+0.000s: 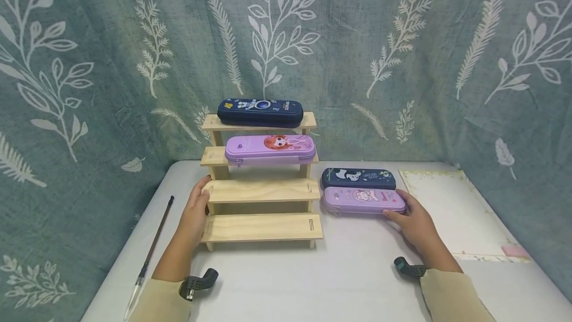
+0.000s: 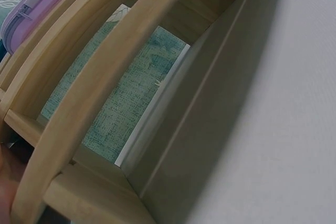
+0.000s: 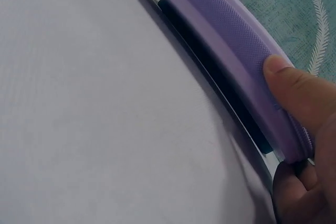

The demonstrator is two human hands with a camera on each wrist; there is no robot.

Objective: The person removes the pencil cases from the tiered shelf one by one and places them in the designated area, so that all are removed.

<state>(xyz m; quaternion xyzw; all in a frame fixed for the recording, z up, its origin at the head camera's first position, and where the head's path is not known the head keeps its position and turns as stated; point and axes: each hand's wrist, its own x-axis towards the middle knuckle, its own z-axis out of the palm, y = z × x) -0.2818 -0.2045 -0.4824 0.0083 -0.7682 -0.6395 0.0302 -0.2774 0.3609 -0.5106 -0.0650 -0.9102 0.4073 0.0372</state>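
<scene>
My right hand (image 1: 415,220) pinches the right end of a lilac pencil case (image 1: 357,200) with a cartoon animal on its lid. In the right wrist view, the thumb (image 3: 286,80) presses its zipped side, and the case looks slightly raised from the table. Just behind it lies a navy panda pencil case (image 1: 339,178). With my left hand (image 1: 194,212) I hold the left side of a stepped wooden rack (image 1: 263,190); most of that hand is hidden in the left wrist view. A navy space-themed case (image 1: 241,113) lies on the top step, a lilac girl-print case (image 1: 250,149) on the second.
A long thin brush (image 1: 156,240) lies left of the rack on the white table (image 1: 357,277). To the right are a floral-bordered sheet (image 1: 456,212) and a small pink block (image 1: 515,251). A patterned green curtain (image 1: 339,63) hangs around the back and sides.
</scene>
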